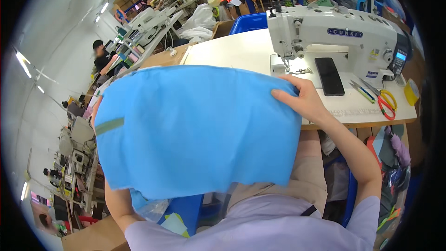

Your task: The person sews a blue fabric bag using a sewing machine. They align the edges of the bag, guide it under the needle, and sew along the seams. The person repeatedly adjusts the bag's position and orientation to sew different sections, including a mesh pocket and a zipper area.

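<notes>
One blue cloth (200, 130) is held spread above the lap, its upper edge overlapping the bench (223, 49) in view. Open white surface is left beyond that edge, up to the sewing machine (325, 25); farther right, room is narrowed by a black phone (330, 76), snips (365, 92) and scissors (380, 94) near the front edge. By the cloth's left edge, the left hand (97, 107) is mostly hidden, so its grip cannot be told. At the upper right corner, the cloth is pinched between thumb and fingers of the right hand (304, 97).
</notes>
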`<state>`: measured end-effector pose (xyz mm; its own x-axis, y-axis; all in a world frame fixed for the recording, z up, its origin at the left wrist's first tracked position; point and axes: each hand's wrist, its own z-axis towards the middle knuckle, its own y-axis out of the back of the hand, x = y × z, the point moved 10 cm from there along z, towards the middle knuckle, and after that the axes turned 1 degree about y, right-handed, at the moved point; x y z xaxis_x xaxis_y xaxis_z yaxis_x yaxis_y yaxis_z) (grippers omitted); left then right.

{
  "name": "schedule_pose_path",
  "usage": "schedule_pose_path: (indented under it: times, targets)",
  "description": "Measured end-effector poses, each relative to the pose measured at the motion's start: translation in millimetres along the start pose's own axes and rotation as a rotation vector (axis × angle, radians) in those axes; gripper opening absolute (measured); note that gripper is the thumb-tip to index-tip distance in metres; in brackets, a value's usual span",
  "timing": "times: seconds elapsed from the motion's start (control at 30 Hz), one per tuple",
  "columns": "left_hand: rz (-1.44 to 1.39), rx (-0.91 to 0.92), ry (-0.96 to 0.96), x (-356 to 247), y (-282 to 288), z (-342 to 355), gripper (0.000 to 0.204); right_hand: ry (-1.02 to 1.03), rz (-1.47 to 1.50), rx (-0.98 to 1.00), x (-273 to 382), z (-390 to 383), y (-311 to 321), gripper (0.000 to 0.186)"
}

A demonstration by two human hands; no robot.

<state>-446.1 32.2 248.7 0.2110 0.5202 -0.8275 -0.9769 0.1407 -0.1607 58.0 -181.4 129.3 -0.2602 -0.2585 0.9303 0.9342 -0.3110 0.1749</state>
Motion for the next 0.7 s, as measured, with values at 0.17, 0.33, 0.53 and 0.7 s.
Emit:
schedule_pose_path:
  times: [0.17,0.33,0.53,0.7]
  targets:
    - [-0.020,-0.043,-0.144,-101.5,-37.0,-24.2,0.051,0.365,-0.199,-0.006,55.3,-16.0,-32.1,0.073]
    - [-0.332,0.093,0.161,-67.9,-138.9,-60.1,0.052,0.644,-0.275,0.139,110.2,-59.3,-65.6,0.099]
    - [-0.118,0.299,0.386,-82.9,-235.0,-112.2,0.054,0.765,-0.151,0.035,146.9,-76.6,-85.3,0.097]
    - [0.128,0.481,0.379,-49.9,-249.6,-103.5,0.059,0.526,-0.089,-0.106,126.6,-54.2,-32.4,0.057]
